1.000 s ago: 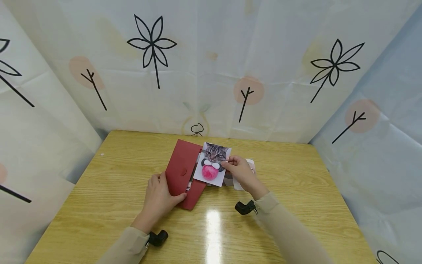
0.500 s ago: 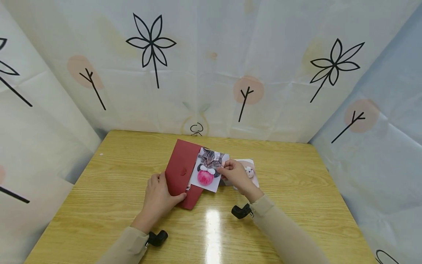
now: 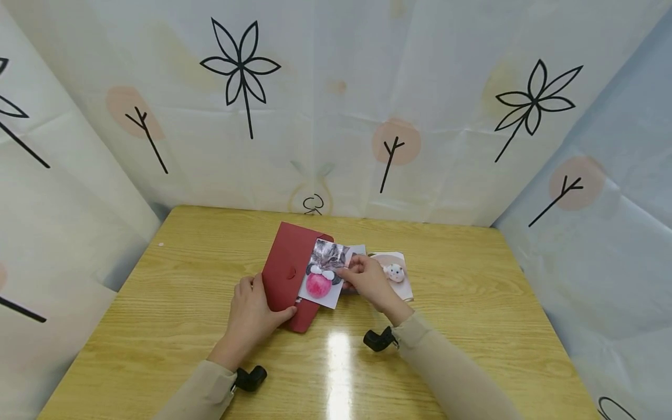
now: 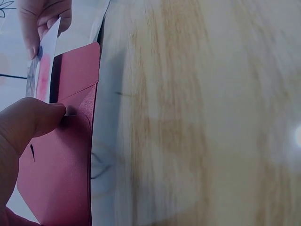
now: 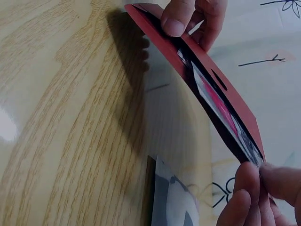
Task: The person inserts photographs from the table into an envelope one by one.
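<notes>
The person's left hand gripped a flat, matte dark-red paper envelope w/ thumb on one face near the mouth & fingers round the outer edge; the envelope was tilted up off the yellow-brown wood-grain table in the R wrist view. The right hand pinched the R edge of a white rectangular card printed w/ a grey tabby cat & a pink fluffy ball, thumb vs. fingertips. That card's L edge sat in the envelope's mouth, btwn the two red panels, rest sticking out; exact depth n/a, hidden by the front panel. A striped sliver of another print showed in the mouth nr the L thumb, which partly blocked that end. Behind the R hand, a grey-and-white card lay mostly covered by hand & cat card. Just R of it, a pale card w/ a white toy-like animal head was on the tbl, partly under the R wrist in the head view. Black wrist cam on the L beige sleeve, ditto on the R. White curtain w/ black line flowers hung behind the tbl.
</notes>
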Demonstrator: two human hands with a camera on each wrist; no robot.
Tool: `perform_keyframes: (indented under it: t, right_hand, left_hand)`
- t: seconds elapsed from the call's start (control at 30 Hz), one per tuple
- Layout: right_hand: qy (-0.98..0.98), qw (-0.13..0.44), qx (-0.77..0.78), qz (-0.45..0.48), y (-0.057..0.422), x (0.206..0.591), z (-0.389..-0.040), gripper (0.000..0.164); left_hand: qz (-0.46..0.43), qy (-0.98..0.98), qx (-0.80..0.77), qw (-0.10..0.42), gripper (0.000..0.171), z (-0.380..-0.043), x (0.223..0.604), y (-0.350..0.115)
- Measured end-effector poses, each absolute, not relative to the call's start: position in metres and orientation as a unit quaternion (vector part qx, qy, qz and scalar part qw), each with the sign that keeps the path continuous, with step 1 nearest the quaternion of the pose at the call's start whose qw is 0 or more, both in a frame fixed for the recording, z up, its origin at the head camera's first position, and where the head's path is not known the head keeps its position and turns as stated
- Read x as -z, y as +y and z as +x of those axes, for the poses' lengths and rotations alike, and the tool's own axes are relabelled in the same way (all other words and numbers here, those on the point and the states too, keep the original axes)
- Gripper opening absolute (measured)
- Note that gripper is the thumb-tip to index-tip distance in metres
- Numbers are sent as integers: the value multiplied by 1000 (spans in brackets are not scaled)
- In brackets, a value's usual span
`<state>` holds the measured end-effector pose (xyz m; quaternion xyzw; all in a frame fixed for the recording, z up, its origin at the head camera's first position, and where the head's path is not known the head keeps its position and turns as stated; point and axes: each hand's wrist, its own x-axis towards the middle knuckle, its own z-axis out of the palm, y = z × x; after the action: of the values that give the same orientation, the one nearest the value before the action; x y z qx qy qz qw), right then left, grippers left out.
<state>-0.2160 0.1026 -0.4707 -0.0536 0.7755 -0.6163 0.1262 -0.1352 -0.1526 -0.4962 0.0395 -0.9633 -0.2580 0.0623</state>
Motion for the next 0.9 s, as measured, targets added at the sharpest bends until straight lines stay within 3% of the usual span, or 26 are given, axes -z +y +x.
perform_keyframes:
  t: [0.23,0.33,0.53,0.9]
  right_hand:
    - [794,93,598,-64,96,456,-209,46]
    - [796,92,592,-81,91,442,-200,45]
    - [800,69,589,-93,81,466,-208,42]
    - [822,47,560,-90,70,466,-209,41]
  left_hand:
    - [39,-965,252,62,105,-136,498,-153]
    - [38,-965,251,63,106,-136,498,-152]
    - [40,-966,249,63,107,-136,497,-151]
    - [37,-967,241,80,108,-137,497,-149]
